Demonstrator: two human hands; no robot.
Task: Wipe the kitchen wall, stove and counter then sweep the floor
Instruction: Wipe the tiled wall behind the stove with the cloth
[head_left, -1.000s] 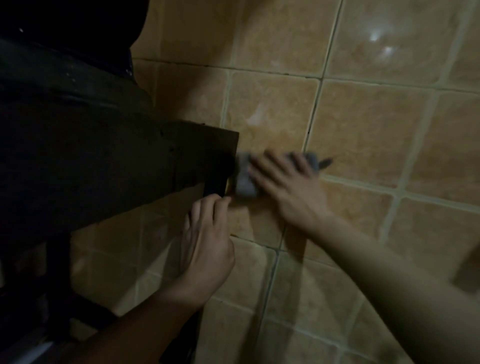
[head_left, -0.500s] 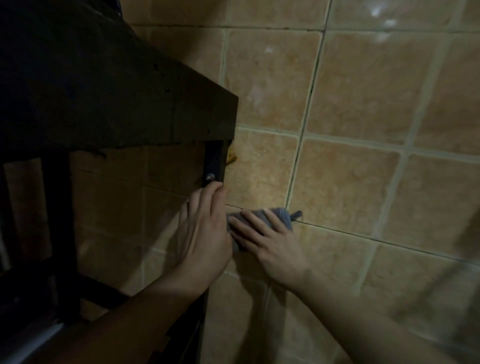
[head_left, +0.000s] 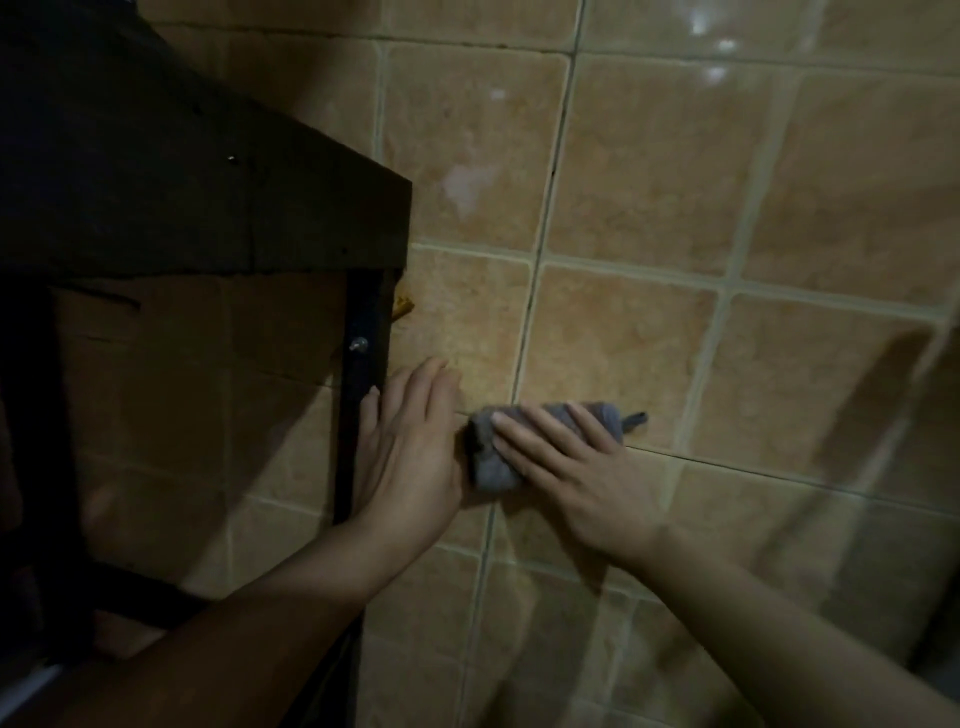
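A folded grey cloth (head_left: 496, 467) lies flat against the tan tiled wall (head_left: 649, 182). My right hand (head_left: 576, 467) presses it to the tiles with straight, spread fingers. My left hand (head_left: 410, 452) rests flat on the wall just left of the cloth, fingers straight, its edge against the black leg (head_left: 358, 395) of a dark wooden table. The two hands nearly touch. The light is dim.
The dark table top (head_left: 197, 197) juts out at the upper left, its corner close to the wall. A bolt (head_left: 358, 344) sits in the leg above my left hand. A small yellowish stain (head_left: 404, 306) marks the tile beside the leg.
My right hand has dragged the cloth down the wall from beside the table's corner to below it, next to my left hand. The view has tilted downward. The left hand has stayed by the leg.
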